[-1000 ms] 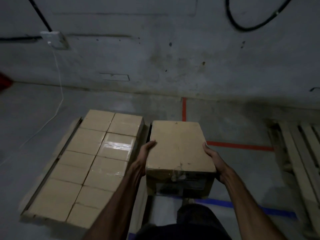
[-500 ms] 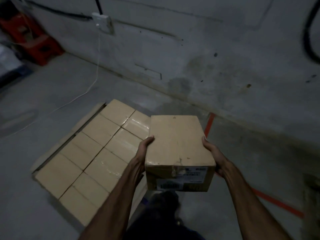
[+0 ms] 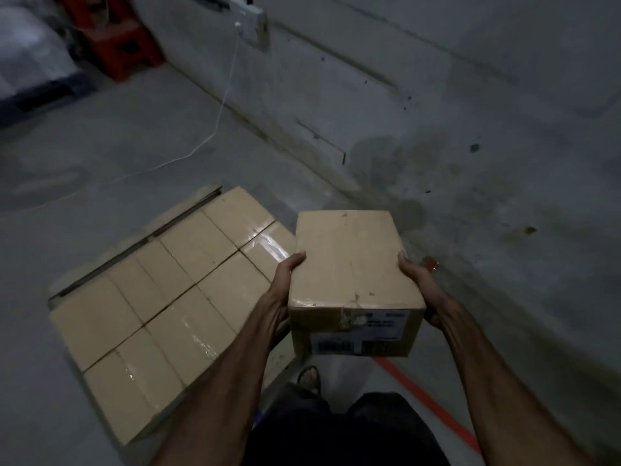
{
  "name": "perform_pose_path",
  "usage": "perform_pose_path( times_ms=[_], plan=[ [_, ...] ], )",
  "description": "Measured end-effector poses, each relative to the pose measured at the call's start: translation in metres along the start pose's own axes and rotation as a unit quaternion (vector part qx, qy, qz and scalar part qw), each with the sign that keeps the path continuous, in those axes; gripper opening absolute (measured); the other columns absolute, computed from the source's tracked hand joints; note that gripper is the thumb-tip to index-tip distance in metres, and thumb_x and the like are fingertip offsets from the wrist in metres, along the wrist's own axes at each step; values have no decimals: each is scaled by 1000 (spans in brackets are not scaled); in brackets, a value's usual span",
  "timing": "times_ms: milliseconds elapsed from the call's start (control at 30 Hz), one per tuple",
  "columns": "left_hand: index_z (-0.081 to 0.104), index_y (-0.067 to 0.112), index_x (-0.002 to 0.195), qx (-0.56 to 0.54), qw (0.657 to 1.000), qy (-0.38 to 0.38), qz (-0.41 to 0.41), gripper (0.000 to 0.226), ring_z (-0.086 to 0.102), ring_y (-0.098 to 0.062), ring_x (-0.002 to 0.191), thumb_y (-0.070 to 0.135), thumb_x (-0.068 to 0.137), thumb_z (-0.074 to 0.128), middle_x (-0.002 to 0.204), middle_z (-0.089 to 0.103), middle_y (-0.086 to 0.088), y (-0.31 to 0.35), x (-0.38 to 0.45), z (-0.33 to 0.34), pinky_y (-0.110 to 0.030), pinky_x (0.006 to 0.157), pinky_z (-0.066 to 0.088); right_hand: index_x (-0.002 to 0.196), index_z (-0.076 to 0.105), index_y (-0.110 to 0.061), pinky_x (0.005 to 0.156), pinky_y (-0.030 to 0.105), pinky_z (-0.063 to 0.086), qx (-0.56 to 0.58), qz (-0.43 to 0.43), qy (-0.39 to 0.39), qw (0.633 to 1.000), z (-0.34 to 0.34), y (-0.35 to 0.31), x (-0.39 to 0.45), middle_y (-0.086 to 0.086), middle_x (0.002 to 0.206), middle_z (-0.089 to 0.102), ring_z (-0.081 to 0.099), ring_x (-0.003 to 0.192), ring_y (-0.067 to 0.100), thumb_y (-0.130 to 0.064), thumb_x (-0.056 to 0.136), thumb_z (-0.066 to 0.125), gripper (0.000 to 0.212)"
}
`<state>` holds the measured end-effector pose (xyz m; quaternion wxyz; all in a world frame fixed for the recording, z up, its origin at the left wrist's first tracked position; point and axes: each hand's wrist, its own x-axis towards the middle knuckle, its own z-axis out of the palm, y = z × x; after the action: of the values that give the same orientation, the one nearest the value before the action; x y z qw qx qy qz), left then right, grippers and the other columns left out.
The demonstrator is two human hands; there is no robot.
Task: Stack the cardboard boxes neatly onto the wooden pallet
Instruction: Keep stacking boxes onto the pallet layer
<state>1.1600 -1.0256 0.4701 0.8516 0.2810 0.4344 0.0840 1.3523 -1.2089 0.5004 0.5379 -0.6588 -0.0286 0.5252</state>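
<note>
I carry a taped cardboard box [image 3: 349, 264] in the air in front of me, its labelled end facing me. My left hand [image 3: 285, 280] grips its left side and my right hand [image 3: 415, 275] grips its right side, thumbs on the top edge. Below and to the left lies a flat layer of several tan boxes [image 3: 174, 290] in two rows on the wooden pallet [image 3: 141, 237], whose edge shows along the far left side. The carried box hangs beside the layer's right end.
A grey concrete wall [image 3: 470, 129] runs diagonally on the right, with a socket box [image 3: 255, 21] and a white cable [image 3: 215, 129] trailing over the floor. Red tape [image 3: 433, 408] marks the floor at lower right. Red objects [image 3: 117, 38] stand at top left. My sandalled foot [image 3: 309, 378] is under the box.
The view has swung to the left: the pallet at the right edge left the frame and the red objects came in. The box stays held between both hands, now tilted slightly.
</note>
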Motion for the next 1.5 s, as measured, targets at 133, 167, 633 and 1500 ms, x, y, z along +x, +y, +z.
perform_pose_path(
  times_ms=[133, 167, 633, 1500],
  plan=[
    [61, 2, 130, -40, 999, 24, 21, 43, 75, -29, 78, 34, 103, 51, 96, 76, -17, 15, 21, -12, -34, 63, 60, 122, 64, -11, 64, 33, 62, -41, 15, -41, 998, 12, -28, 38, 10, 101, 80, 78, 88, 26, -46, 108, 41, 45],
    [61, 3, 129, -46, 998, 30, 26, 42, 75, -28, 78, 35, 103, 51, 95, 77, -17, 18, 25, -15, -34, 63, 60, 121, 64, -11, 65, 33, 63, -51, 18, -54, 997, 16, -35, 48, 10, 101, 80, 78, 89, 25, -45, 109, 40, 44],
    [69, 6, 119, -153, 961, 214, 90, 42, 72, -30, 87, 41, 101, 54, 101, 76, -17, 36, 93, -23, -39, 77, 57, 113, 68, -13, 73, 25, 60, -216, 58, -224, 949, 60, -108, 237, 2, 101, 79, 76, 89, 13, -40, 109, 45, 36],
    [69, 10, 106, -157, 930, 276, 184, 34, 73, -24, 78, 39, 102, 53, 85, 76, -8, 36, 292, -157, -32, 68, 58, 143, 57, -6, 112, 43, 48, -233, -35, -327, 915, 142, -18, 514, 13, 137, 66, 64, 126, 27, -48, 98, 58, 61]
  ],
)
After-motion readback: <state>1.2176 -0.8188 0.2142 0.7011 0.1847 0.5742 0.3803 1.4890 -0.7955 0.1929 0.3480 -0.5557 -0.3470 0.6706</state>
